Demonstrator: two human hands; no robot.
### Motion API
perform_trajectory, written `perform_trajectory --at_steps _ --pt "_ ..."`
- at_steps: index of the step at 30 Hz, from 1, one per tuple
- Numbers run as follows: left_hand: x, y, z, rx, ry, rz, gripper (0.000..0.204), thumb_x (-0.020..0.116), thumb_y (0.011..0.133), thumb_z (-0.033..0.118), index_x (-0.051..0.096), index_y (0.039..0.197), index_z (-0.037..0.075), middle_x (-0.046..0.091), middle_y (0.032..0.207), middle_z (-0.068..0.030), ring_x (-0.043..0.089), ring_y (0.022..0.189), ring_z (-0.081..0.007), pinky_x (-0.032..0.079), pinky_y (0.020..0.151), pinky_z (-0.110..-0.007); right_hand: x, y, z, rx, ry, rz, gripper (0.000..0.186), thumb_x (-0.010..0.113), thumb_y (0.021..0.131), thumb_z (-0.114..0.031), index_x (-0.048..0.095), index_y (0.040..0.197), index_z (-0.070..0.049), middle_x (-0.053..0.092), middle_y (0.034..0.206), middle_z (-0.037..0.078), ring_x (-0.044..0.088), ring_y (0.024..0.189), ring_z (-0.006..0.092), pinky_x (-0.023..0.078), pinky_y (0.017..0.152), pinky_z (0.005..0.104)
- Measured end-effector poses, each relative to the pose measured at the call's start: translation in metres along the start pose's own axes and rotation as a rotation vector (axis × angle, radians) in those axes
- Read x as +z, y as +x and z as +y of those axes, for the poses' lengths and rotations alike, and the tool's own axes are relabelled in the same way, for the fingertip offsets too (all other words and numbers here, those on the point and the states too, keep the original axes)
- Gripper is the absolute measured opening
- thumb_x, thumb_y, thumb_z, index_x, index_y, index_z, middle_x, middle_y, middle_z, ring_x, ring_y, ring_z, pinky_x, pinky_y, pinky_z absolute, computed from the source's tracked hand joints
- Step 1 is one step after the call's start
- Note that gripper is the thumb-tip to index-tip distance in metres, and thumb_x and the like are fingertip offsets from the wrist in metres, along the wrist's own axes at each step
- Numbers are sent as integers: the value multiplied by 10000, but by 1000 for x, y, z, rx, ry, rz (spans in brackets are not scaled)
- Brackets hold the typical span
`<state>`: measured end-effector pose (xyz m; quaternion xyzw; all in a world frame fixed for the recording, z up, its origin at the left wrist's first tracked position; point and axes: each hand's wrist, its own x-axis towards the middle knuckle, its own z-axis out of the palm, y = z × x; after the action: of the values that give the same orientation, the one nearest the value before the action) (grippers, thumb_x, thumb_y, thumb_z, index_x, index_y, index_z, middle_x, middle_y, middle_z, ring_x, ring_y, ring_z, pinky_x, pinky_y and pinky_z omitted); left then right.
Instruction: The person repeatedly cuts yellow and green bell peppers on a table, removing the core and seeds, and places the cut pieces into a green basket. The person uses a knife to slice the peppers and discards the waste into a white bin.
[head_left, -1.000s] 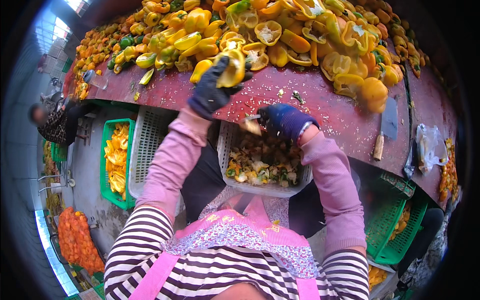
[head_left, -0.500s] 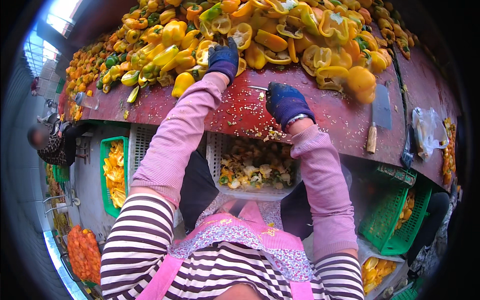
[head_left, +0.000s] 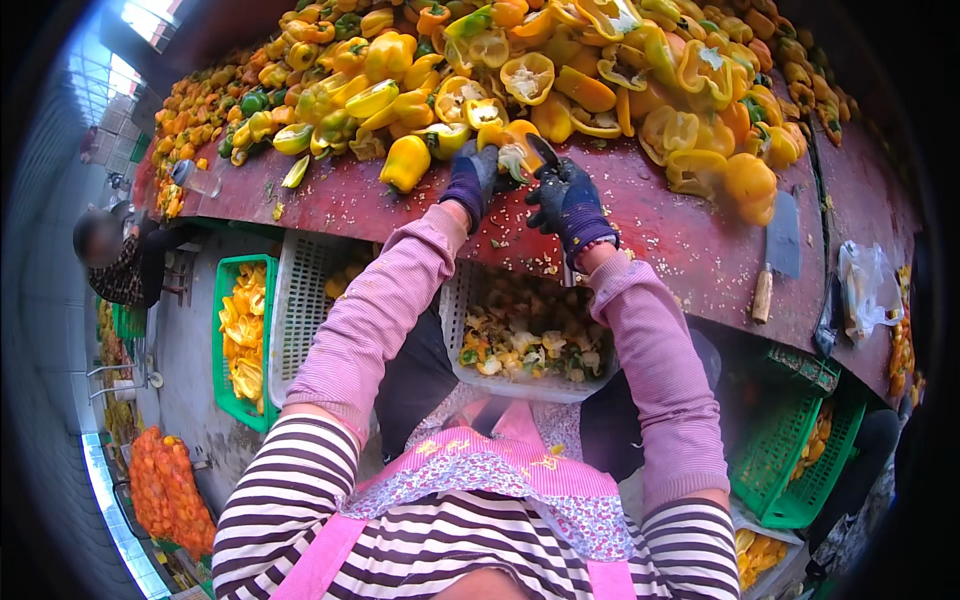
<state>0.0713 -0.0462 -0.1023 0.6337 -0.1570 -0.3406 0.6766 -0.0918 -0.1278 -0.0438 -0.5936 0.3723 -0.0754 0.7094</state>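
My left hand [head_left: 475, 178], in a dark blue glove, is closed on a cut yellow-orange bell pepper [head_left: 518, 138] at the near edge of the pepper pile. The pepper's pale core shows on the side facing me. My right hand [head_left: 568, 203], also gloved, grips a metal tool [head_left: 543, 151] with a rounded, spoon-like end. That end is up against the right side of the pepper. Part of the tool is hidden by the glove. A whole yellow pepper [head_left: 405, 164] lies left of my left hand.
A pile of yellow peppers [head_left: 590, 92], many halved, covers the far side of the red table [head_left: 660, 225]. A cleaver [head_left: 782, 240] lies at the right. Below the edge, a white crate [head_left: 455, 315] holds scraps; a green crate [head_left: 222, 340] holds pepper pieces. Another person [head_left: 125, 262] sits far left.
My left hand has drawn back from the pile with a cut pepper in it. My right hand has turned, bringing the metal tool up to the pepper. The view has shifted slightly.
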Motion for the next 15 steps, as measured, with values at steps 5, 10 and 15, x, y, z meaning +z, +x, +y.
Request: perform_trajectory --at_steps 5,10,15 --pt "38 -30 38 170 -62 68 232 556 971 177 580 1127 7 639 996 -70 643 810 -172 537 742 -301 -19 9 0 3 -102 58 210 495 979 -157 528 1152 -43 687 798 160 635 465 269 483 394 353" --pt "56 -44 48 757 196 96 220 577 977 122 563 1151 -12 615 1083 -85 596 1004 -189 465 933 -302 -19 8 -10 -171 14 114 233 482 962 -143 523 1156 -21 704 840 182 634 461 280 489 393 364" --pt "54 -41 50 1020 331 20 260 591 959 118 603 1183 -13 613 1187 -110 583 1100 -219 448 987 -335 -11 -11 -18 -45 201 -113 244 439 992 -174 548 1126 -1 691 771 159 612 428 237 440 343 304"
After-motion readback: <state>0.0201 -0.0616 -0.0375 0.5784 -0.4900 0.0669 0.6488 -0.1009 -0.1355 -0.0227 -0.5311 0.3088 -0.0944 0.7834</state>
